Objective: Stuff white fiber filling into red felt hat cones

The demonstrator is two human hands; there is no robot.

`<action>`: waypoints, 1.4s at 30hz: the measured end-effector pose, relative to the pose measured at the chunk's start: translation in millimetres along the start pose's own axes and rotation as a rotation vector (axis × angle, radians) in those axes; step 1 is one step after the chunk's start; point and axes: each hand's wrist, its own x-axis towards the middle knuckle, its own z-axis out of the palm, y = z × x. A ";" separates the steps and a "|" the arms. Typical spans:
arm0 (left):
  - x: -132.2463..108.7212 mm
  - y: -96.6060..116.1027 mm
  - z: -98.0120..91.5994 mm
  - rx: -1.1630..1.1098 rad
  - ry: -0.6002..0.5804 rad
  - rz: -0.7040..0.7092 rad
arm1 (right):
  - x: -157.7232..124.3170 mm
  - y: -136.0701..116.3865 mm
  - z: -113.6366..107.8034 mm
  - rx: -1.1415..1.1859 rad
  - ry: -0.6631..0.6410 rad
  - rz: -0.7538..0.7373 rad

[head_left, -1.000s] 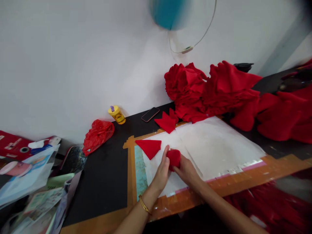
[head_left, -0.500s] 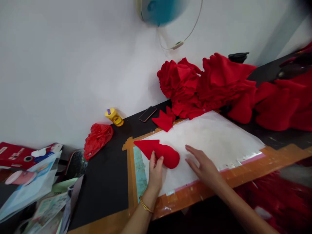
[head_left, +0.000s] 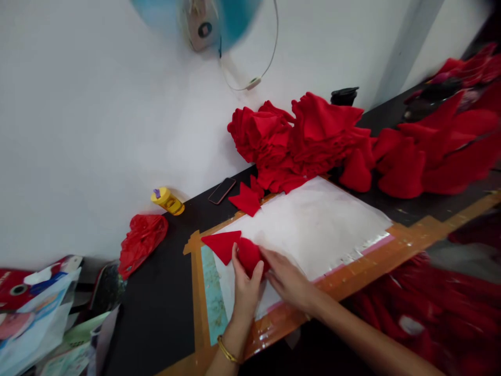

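Change in the head view lay with the right hand (head_left: 287, 279): apart from the rounded red piece (head_left: 249, 254) half a second earlier, it had returned against it, so both hands were on the work above the near-left part of the white sheet (head_left: 309, 224). The left hand (head_left: 246, 284) held the piece between thumb and fingers, wrist over the sheet's near edge, while the right forearm slanted across that edge farther right — its hand's grip, partly hidden, could not be told.

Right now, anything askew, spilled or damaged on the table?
No spill visible. The white sheet looks ragged along its near edge, by the brown tape, where a pink strip shows; possibly just wear.
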 end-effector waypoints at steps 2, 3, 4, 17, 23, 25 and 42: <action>-0.3 -3.8 7.1 0.015 0.063 -0.022 | -2.2 -3.3 4.1 -0.002 -0.045 0.002; -0.3 -6.0 8.8 0.026 0.085 -0.029 | -2.3 -4.6 2.9 -0.009 -0.043 0.021; -0.3 -8.0 9.6 0.042 0.098 -0.032 | -1.4 -5.8 -0.4 -0.017 -0.029 0.045; -13.0 9.5 15.9 0.517 -0.276 0.386 | 4.7 4.6 -106.5 -0.016 0.507 0.174; 4.0 -29.3 -29.2 0.560 -0.164 0.331 | -26.0 82.9 -234.7 -0.515 0.918 0.350; 6.5 -35.9 -36.0 0.564 -0.148 0.359 | -23.6 110.1 -259.0 -0.575 0.911 0.405; -34.1 -35.4 -76.8 0.862 -0.272 0.687 | -251.9 131.4 -221.1 -0.535 0.893 0.884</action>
